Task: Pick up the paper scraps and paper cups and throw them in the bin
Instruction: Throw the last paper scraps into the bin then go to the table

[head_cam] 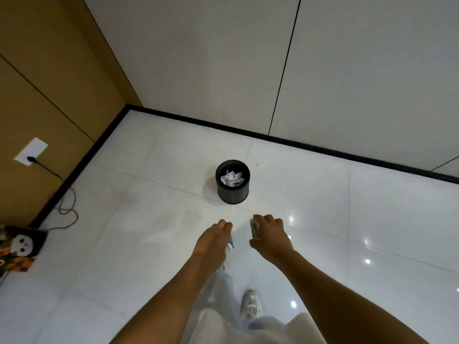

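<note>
Nearest the camera, the person's pale trousers and one light sneaker (251, 304) show above the glossy white tile floor (372, 219), with both bare forearms reaching forward over it. The left hand (213, 242) is seen from the back, its fingers curled downward around something pale, of which only a small bluish-white bit peeks out at the fingertip side; it looks like a paper scrap (231, 242), though too little shows to be sure. The right hand (272, 238) is closed around a paper cup (254, 229), greenish and pale, lying sideways between thumb and fingers. The two hands are near each other, apart, held above the floor.

Further on, straight ahead of the hands, a black round bin (232, 192) stands upright on the tiles, with crumpled white paper (232, 178) inside it. To the left, a patterned bag (17, 247) sits by the black skirting, and a cable (67, 207) runs from it up to a white wall socket (31, 151) on the brown wall panel.
</note>
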